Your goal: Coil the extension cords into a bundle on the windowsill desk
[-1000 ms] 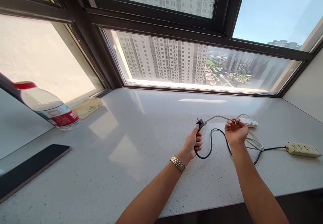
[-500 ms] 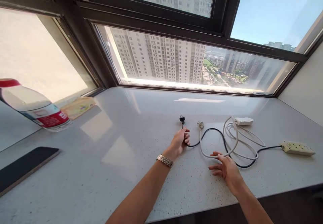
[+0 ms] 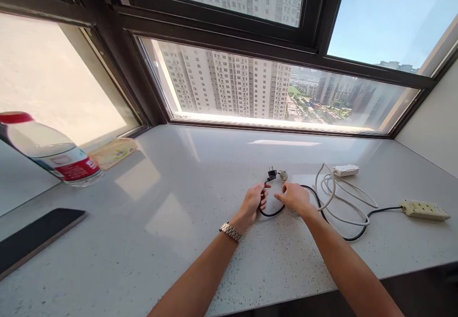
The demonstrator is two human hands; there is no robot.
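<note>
My left hand (image 3: 255,200) is closed round the black cable (image 3: 272,214), just below its black plug (image 3: 272,173), whose prongs point up and away. Close to that plug's right lies the white plug (image 3: 283,176) of the white cable (image 3: 332,188). My right hand (image 3: 295,197) is over the white cable right behind the white plug, thumb and forefinger bent around it; the other fingers are hidden under the hand. Rightward, the black cable runs to a cream power strip (image 3: 425,210). Loops of the white cable lead to a white power strip (image 3: 346,170).
All this lies on a speckled white counter (image 3: 200,269) below dark-framed windows (image 3: 229,28). At the left are a water bottle (image 3: 75,164) with a red cap, a soft yellowish packet (image 3: 115,153) and a dark phone-like slab (image 3: 36,236). The counter's front edge runs along the bottom right.
My right hand has moved up and left, from the white cable's lower loop to just behind the white plug. My left hand has brought the black plug rightward, close to the white one.
</note>
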